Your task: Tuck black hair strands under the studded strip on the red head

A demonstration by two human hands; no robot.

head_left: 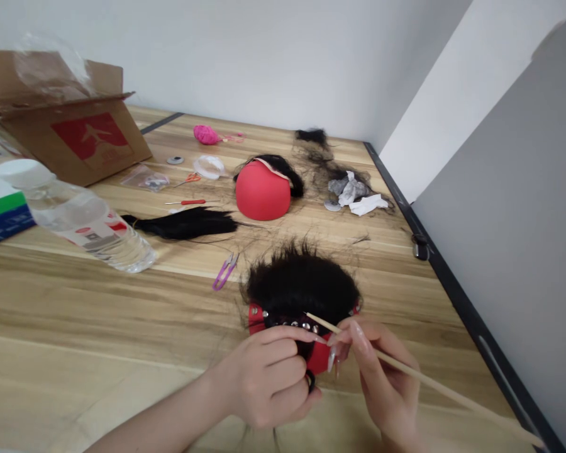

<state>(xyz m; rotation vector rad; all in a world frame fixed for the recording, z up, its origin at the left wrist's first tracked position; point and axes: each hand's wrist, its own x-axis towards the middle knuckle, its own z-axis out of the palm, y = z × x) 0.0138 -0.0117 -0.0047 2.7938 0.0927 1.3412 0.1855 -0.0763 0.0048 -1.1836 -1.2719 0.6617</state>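
A black hairpiece (304, 280) lies on the table in front of me, with a red base (318, 358) showing at its near side and small shiny studs along the edge. My left hand (276, 374) is closed at its near edge, the index finger stretched along the studs. A small black loop (310, 380) shows by its curled fingers; what it belongs to is hidden. My right hand (382, 371) pinches a thin wooden stick (434, 382), whose pointed tip rests over the studded edge. Fingertips of both hands meet near the red base.
Purple thread snips (225, 272) and a black hair bundle (183, 223) lie beyond, left. Farther back are a red dome (263, 192) with hair, crumpled tissue (351, 189), pink yarn (206, 134) and orange scissors (191, 178). A water bottle (89, 220) and cardboard box (75, 135) stand left.
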